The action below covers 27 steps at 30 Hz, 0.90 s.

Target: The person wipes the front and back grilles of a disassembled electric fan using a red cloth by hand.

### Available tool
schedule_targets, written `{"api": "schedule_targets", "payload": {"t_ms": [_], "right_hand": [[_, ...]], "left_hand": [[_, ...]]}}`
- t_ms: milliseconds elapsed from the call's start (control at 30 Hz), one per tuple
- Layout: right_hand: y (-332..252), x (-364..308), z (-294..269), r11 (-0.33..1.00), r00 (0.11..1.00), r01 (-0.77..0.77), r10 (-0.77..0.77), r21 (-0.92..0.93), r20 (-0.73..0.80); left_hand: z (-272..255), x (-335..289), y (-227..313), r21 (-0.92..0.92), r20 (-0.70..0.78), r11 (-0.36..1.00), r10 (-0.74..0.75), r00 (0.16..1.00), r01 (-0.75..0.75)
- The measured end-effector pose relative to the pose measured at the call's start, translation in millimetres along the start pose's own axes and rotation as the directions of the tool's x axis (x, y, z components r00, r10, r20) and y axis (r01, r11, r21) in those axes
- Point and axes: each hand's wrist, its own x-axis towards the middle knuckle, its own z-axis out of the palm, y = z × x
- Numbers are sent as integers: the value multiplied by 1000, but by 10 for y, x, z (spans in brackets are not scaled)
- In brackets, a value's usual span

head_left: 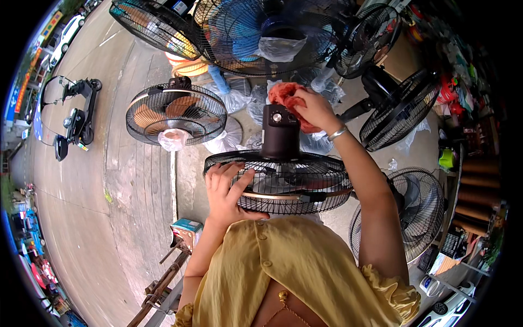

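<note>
Directly before my body stands an electric fan with a black wire cage, a gold-coloured rim band and a dark brown motor housing with a round silver knob. My left hand grips the left side of the cage, fingers over its top and thumb along the lower edge. Beyond the housing, my right hand is closed on a crumpled red cloth. The cloth lies against the housing's far right side. Part of the cloth is hidden behind the housing and the hand.
A fan with orange-brown blades stands to the left, a large blue-bladed fan at the back. Black fans crowd the right. Bagged bases sit on the ground between them. A box is at the near left; a scooter is parked on the road.
</note>
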Motion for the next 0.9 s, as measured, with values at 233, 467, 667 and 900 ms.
{"api": "schedule_targets", "payload": {"t_ms": [233,467,667,900], "right_hand": [[221,-226,94,986,994,-107,105,-124,-24],[-40,-232,-35,997,999,-10,12,-76,30],[138,-353,72,954,996,-89,90,-288,-12],[70,-115,70,992,995,54,-63,-112,-83]], "left_hand": [[-40,-36,26,14,2,1000,1,1000,-1],[-10,-14,-30,-13,18,1000,-1,1000,1],[-20,-45,11,8,17,1000,14,1000,-14],[-17,-1,9,2,20,1000,-14,1000,14]]}}
